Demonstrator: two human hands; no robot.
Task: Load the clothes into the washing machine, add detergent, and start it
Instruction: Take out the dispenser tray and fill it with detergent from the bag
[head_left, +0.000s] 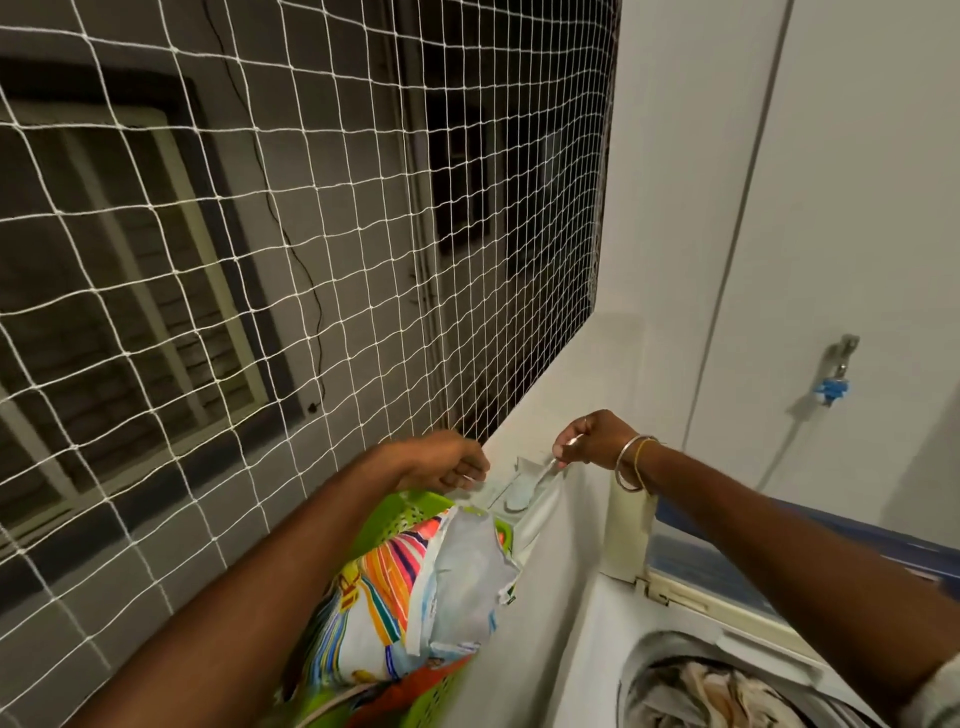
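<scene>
I hold a white cloth (540, 514) up, left hand (451, 466) and right hand (592, 441) each pinching its top edge, above the green basket (379, 525) of bright laundry, beside the open washing machine (597, 623), clothes (717, 691) in its drum.

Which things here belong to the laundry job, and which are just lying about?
Job: left hand and right hand, both pinching the pale cloth; green basket of striped clothes; washing machine, laundry in its drum.
Just there: netting; wall tap; window.
</scene>
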